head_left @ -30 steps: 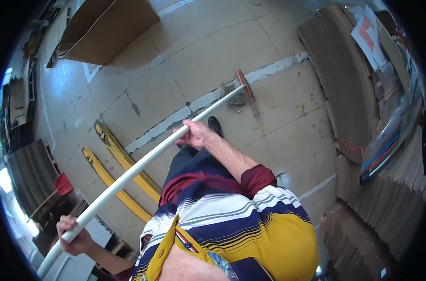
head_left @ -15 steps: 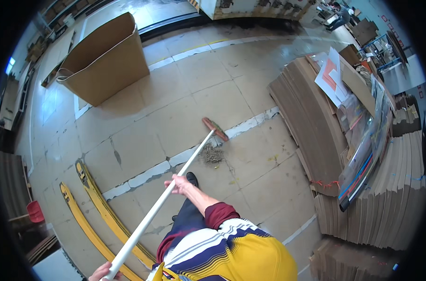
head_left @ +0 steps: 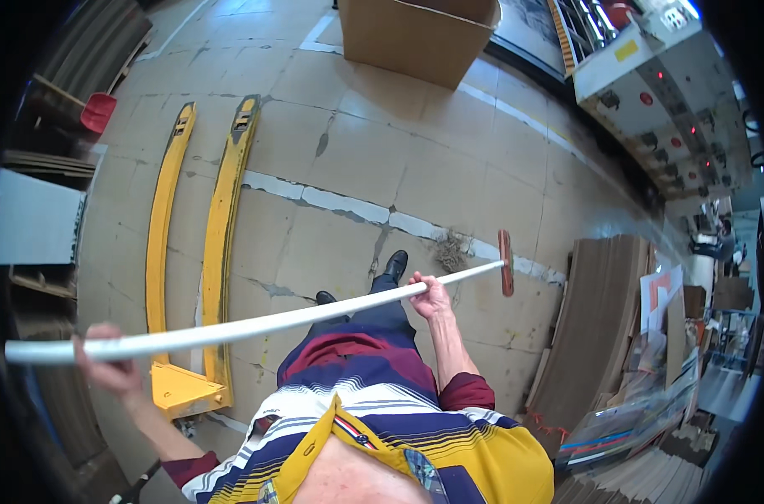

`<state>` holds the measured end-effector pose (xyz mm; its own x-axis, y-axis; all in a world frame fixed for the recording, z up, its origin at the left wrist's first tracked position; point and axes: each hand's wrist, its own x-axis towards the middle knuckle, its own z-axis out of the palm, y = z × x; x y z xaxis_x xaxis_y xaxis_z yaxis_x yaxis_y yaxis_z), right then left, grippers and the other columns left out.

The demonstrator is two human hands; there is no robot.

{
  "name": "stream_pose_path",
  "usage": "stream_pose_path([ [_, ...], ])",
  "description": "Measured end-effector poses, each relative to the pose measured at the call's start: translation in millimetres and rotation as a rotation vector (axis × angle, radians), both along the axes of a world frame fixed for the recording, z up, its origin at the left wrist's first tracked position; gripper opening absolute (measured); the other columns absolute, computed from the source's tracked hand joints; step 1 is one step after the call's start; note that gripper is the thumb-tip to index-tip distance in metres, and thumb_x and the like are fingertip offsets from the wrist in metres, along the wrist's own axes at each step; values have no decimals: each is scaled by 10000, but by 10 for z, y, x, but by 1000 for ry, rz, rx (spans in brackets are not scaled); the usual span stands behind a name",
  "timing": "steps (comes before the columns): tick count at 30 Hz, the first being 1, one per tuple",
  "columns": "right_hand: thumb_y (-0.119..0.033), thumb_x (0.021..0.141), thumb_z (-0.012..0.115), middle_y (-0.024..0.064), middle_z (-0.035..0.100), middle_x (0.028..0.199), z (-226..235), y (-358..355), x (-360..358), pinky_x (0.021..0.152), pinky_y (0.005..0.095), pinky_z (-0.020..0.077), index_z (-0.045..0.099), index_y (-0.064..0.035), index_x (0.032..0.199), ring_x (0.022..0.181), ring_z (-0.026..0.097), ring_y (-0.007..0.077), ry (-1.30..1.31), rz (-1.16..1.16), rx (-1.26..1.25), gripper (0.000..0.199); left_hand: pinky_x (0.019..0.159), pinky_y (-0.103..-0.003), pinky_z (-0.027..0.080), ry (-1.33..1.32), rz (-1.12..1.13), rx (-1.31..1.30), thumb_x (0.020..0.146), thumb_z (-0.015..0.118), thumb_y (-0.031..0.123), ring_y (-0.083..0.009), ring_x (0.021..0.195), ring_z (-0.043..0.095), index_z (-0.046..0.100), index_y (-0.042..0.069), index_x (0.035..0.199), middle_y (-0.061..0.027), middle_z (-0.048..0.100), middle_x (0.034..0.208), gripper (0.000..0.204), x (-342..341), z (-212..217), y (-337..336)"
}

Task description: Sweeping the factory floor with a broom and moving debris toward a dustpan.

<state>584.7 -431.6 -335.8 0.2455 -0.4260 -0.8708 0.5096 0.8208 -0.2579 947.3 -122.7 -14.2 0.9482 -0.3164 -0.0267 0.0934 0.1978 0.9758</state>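
A long white-handled broom (head_left: 315, 315) lies slantwise across the view in front of my body. My left hand (head_left: 111, 363) is wrapped round the handle close to its free end, somewhat blurred. Farther down the pole, my right hand (head_left: 430, 296) is closed on it, nearer the brush. The reddish-brown broom head (head_left: 506, 265) is at floor level to the right, by a worn white floor line (head_left: 348, 204). Just left of the head is a small heap of grey sweepings (head_left: 453, 250).
Two yellow pallet-truck forks (head_left: 222, 227) stretch along the floor at left. A big open cardboard box (head_left: 411, 42) stands ahead. Stacked cardboard sheets (head_left: 590, 315) rise at right, with a machine cabinet (head_left: 667, 101) beyond. A red dustpan (head_left: 99, 112) sits far left.
My view has swung to the right. The broom has turned from steeply slanted to nearly level across me, and its head has passed from beyond the sweepings to their right. Both hands keep hold.
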Motion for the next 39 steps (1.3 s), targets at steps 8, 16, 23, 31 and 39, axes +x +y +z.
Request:
stream_pose_path([
  [8, -114, 782, 586, 55, 589, 752, -181, 319, 589, 629, 345, 431, 601, -35, 814, 728, 546, 186, -128, 289, -43, 86, 581, -307, 528, 20, -889, 511, 808, 648, 219, -189, 653, 634, 600, -19, 828, -112, 643, 740, 243, -776, -1004, -555],
  [16, -391, 840, 551, 35, 633, 769, 287, 86, 1329, 575, 278, 403, 641, -80, 856, 668, 547, 121, 209, 831, -353, 324, 777, -457, 454, -873, -1181, 1224, 723, 664, 186, -357, 905, 579, 531, 0, 1044, -194, 594, 965, 394, -1092, -2036, -2316],
  [23, -166, 775, 568, 31, 579, 640, -310, -1117, 1145, 545, 238, 418, 626, -50, 669, 605, 494, 95, 794, 572, -915, 168, 659, -425, 499, -683, -1190, 1298, 731, 618, 197, -303, 702, 634, 569, -40, 898, -187, 631, 790, 294, -259, -3072, -2637],
  [31, -191, 780, 542, 71, 488, 574, -1296, -1307, -452, 443, 382, 356, 513, -38, 635, 504, 457, 162, 949, 613, -10, 214, 461, -357, 453, 162, -805, 1352, 693, 601, 273, -210, 478, 564, 593, 0, 701, -113, 559, 543, 272, 726, -3276, -1918],
  [39, -111, 795, 500, 117, 519, 621, -1494, -2104, 610, 462, 374, 425, 526, -1, 749, 499, 491, 214, 810, 818, 183, 122, 486, -355, 469, 595, -327, 1333, 664, 641, 270, -219, 514, 583, 633, -1, 794, -119, 589, 592, 300, 1203, -3752, -1593],
])
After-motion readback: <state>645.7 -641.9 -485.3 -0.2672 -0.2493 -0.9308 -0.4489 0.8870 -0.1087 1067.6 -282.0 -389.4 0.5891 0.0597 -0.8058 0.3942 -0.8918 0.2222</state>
